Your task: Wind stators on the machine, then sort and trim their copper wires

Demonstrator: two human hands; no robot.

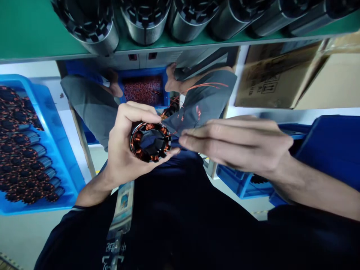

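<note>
My left hand [123, 138] is wrapped round a motor stator [135, 139], a ring with copper windings and black insulation, its open end facing up. Thin copper wire [174, 133] runs from the stator's right edge to the fingertips of my right hand [236, 144]. Those fingers are pinched together and slightly blurred, a short way right of the stator. Several loose orange wire strands [208, 85] show above the lap, and where they lead is unclear. Behind the stator, part of another wound piece [170, 110] shows.
Several metal cylinders [152, 32] stand along the green bench [25, 30] ahead. A blue tray [63, 150] of wound stators is at left. Between the feet sits a blue bin [167, 75] of reddish bits. Cardboard boxes [270, 80] and blue crates [332, 150] are at right.
</note>
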